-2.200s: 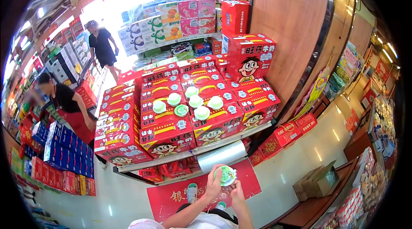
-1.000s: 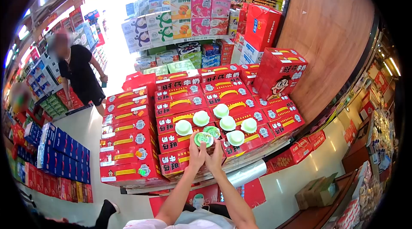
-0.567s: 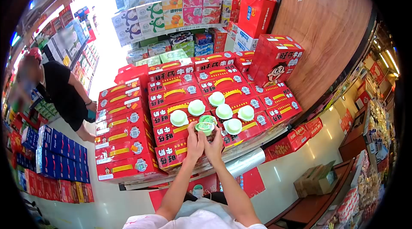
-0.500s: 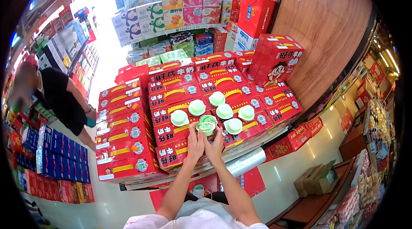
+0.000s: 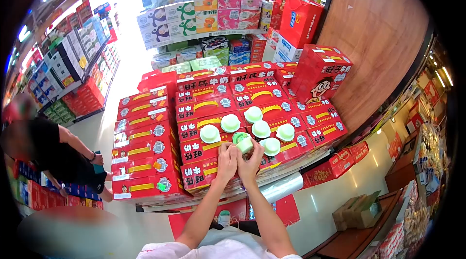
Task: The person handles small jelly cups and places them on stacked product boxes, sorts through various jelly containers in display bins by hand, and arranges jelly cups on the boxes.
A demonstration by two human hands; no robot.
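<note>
Both of my hands are together over the front of the red cartons. Between the fingertips of my left hand [image 5: 227, 163] and my right hand [image 5: 250, 163] is a small pale green plastic cup [image 5: 245, 146], tilted so its pale side shows. Just beyond it is a bright green printed lid [image 5: 238, 137]; whether it belongs to this cup or another I cannot tell. Several similar pale green cups stand bottom up on the cartons around my hands, among them one cup [image 5: 209, 134] at left and another cup [image 5: 271, 147] at right.
Stacked red milk cartons [image 5: 206, 108] form the display, with one carton [image 5: 321, 73] standing upright at the back right. A wooden panel [image 5: 374, 31] rises on the right. Boxed drinks [image 5: 206, 7] fill the shelf behind. A person in black [image 5: 48, 142] is at the left.
The cup in my hands has tipped from lid up to pale side showing. The person at the left has shifted lower in view, and my view has turned slightly left.
</note>
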